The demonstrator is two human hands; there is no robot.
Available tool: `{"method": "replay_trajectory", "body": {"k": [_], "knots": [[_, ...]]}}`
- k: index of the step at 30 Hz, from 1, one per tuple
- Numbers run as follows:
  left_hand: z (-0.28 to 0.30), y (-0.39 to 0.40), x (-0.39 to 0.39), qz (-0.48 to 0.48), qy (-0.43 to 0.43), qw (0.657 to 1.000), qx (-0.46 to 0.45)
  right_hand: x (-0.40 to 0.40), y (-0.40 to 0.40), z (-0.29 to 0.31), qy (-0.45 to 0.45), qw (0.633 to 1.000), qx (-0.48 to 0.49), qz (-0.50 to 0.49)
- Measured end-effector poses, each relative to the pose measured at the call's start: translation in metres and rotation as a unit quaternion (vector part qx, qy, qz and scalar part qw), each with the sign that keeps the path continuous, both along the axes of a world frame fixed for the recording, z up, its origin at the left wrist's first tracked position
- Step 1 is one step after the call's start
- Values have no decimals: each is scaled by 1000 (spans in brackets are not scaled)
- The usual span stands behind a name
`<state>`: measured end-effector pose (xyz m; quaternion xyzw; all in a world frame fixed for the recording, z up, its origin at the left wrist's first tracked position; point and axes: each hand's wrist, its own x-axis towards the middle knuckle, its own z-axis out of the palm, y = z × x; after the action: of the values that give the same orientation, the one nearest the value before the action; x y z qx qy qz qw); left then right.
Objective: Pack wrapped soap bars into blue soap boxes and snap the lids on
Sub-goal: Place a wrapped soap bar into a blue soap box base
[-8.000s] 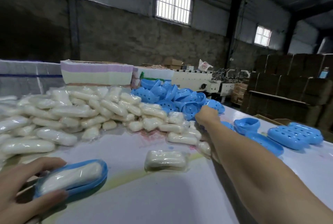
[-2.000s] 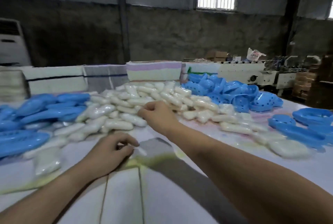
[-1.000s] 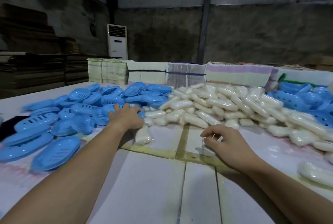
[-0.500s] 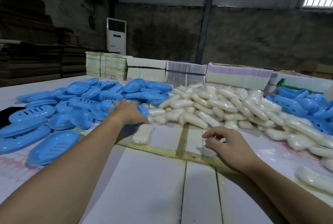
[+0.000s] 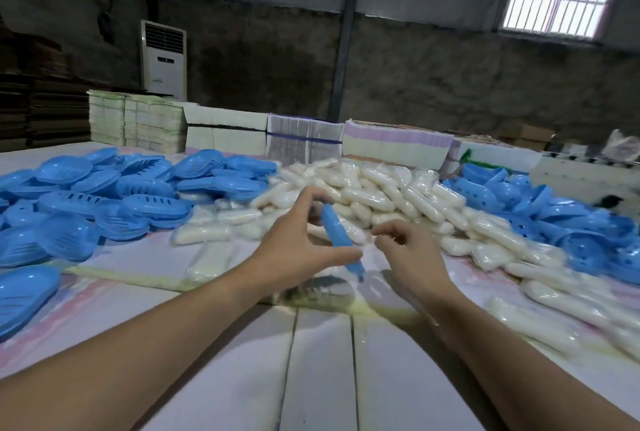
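My left hand holds a blue soap box part edge-on between thumb and fingers, lifted above the table in front of me. Just to its right hovers my right hand, fingers curled and apart, with nothing clearly in it. Behind both hands lies a heap of wrapped white soap bars. Blue slotted box halves are piled at the left. More blue perforated halves are piled at the right.
The white table has taped seams near me. A single wrapped bar lies left of my left forearm. Stacks of flat printed cartons line the table's far edge. A white floor air conditioner stands behind.
My left hand has come off the left blue pile and swung toward the centre with a blue box part in it. My right hand has lifted off the table. The view has panned right.
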<state>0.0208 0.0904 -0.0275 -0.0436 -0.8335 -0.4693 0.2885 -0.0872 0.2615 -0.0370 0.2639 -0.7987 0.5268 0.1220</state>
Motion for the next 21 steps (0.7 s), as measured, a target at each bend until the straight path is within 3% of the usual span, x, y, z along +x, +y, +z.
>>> {"method": "replay_trajectory", "body": {"k": [3,6,10,12,17,21], "knots": [[-21,19,-4,-74,-74,994,-11,-15,17,4,6,997,-7,-80],[-32,19,-8,-119,-119,984,-56,-36,42,13,59,975,85,-196],[-34,14,-13,-97,-128,978,-136,-63,80,12,8,890,338,-305],[-35,13,-13,-96,-128,968,-194,-69,90,10,-34,853,404,-328],[-35,12,-14,-100,-135,961,-218,-74,96,9,-84,827,444,-334],[-35,10,-13,-100,-142,960,-222,-70,98,9,-63,823,443,-350]]}}
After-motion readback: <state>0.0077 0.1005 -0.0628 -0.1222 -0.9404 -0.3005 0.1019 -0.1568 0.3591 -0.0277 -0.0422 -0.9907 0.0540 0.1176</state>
